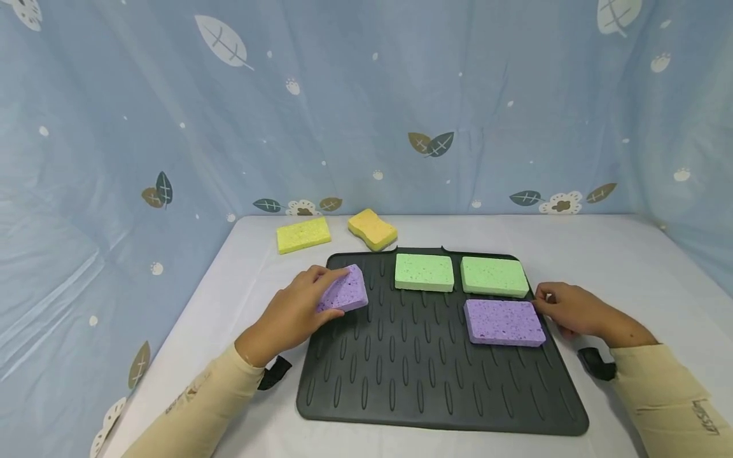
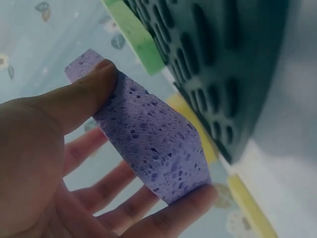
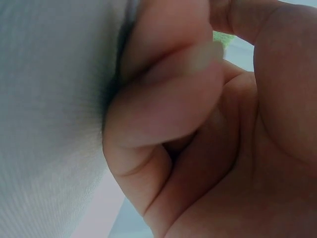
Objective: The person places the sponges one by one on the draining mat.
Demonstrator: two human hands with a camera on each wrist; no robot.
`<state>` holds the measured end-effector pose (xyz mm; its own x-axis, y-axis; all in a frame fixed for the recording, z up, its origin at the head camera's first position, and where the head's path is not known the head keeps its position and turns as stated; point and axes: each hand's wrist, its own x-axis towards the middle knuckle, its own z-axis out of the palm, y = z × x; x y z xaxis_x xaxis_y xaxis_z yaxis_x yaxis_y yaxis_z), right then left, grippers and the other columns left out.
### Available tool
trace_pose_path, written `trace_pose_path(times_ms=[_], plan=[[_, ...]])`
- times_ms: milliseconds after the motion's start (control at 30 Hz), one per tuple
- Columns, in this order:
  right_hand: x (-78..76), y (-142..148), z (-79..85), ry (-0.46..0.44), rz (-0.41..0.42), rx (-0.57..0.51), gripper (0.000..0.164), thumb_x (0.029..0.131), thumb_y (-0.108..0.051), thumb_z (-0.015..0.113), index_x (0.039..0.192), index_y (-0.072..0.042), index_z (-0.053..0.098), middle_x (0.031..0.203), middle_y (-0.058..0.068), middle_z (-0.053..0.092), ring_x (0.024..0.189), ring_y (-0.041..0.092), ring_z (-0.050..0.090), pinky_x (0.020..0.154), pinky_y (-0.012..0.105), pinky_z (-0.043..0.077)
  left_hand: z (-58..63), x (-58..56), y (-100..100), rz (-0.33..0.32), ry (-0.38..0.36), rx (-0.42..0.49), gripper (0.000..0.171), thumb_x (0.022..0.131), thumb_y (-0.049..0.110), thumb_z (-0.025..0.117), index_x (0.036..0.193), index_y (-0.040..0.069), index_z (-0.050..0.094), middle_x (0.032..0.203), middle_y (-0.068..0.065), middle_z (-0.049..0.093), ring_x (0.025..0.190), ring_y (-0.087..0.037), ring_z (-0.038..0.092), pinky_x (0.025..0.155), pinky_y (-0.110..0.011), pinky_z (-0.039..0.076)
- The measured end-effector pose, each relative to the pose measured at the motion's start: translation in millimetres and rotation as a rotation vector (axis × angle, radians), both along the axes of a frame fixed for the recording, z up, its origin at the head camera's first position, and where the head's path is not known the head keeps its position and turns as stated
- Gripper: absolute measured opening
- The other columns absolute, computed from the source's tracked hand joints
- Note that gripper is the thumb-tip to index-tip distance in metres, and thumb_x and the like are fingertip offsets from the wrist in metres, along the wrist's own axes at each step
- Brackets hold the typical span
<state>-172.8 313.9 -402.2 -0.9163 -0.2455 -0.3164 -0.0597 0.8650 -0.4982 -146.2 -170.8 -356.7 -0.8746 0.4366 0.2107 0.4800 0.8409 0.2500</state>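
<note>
My left hand (image 1: 298, 310) grips a purple sponge (image 1: 349, 290) over the upper left of a dark ribbed mat (image 1: 395, 394). In the left wrist view, the thumb lies across one face of that pitted sponge (image 2: 148, 134), with fingertips at its far edges. My right hand (image 1: 578, 310) rests at the mat's right edge, beside another purple sponge (image 1: 505, 322) lying on the mat. Its fingers (image 3: 163, 104) are curled against the white surface in the right wrist view. Whether they pinch the mat's edge is hidden.
Two green sponges, one left (image 1: 424, 272) and one right (image 1: 494, 276), lie along the mat's far side. Beyond it, on the white table (image 1: 590, 248), are a flat yellow sponge (image 1: 303, 235) and a wavy-edged yellow sponge (image 1: 373, 229). A blue leaf-patterned curtain (image 1: 355, 108) hangs behind.
</note>
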Motion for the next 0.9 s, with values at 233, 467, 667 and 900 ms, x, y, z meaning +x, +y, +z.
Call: trace_pose_path(times_ms=[233,467,667,900], plan=[[0.5,-1,1.3,-0.003,-0.004,-0.020,0.016,0.101,-0.021,0.050,0.095,-0.007,0.054,0.062,-0.001,0.049,0.049,0.014,0.050,0.047,0.031,0.041,3.1,9.4,15,-0.049,0.012,-0.004,0.074,0.082,0.035,0.083,0.147,0.026,0.049,0.119,-0.004,0.059,0.097,-0.016,0.056,0.071,-0.036,0.052],[4.5,-2,-3.0,-0.011,-0.020,-0.033,0.014,0.100,-0.020,0.050,0.095,-0.008,0.055,0.060,-0.001,0.049,0.048,0.015,0.050,0.047,0.031,0.041,3.2,11.2,38,-0.087,-0.015,-0.061,0.072,0.081,0.040,0.083,0.145,0.026,0.052,0.109,-0.001,0.058,0.086,-0.009,0.049,0.062,-0.029,0.046],[4.2,-1,0.7,-0.004,-0.015,-0.030,0.015,0.100,-0.020,0.049,0.093,-0.008,0.055,0.060,-0.001,0.048,0.048,0.015,0.051,0.047,0.031,0.041,6.8,11.9,70,-0.164,-0.105,-0.158,0.073,0.085,0.049,0.076,0.149,0.027,0.046,0.121,-0.003,0.060,0.102,-0.016,0.059,0.072,-0.039,0.054],[3.1,-1,1.5,-0.009,-0.011,-0.036,0.015,0.101,-0.020,0.050,0.093,-0.008,0.054,0.060,-0.001,0.048,0.048,0.015,0.050,0.047,0.031,0.040,6.0,11.3,101,-0.235,-0.093,-0.269,0.073,0.088,0.051,0.072,0.150,0.027,0.043,0.129,-0.004,0.059,0.107,-0.019,0.061,0.074,-0.041,0.056]])
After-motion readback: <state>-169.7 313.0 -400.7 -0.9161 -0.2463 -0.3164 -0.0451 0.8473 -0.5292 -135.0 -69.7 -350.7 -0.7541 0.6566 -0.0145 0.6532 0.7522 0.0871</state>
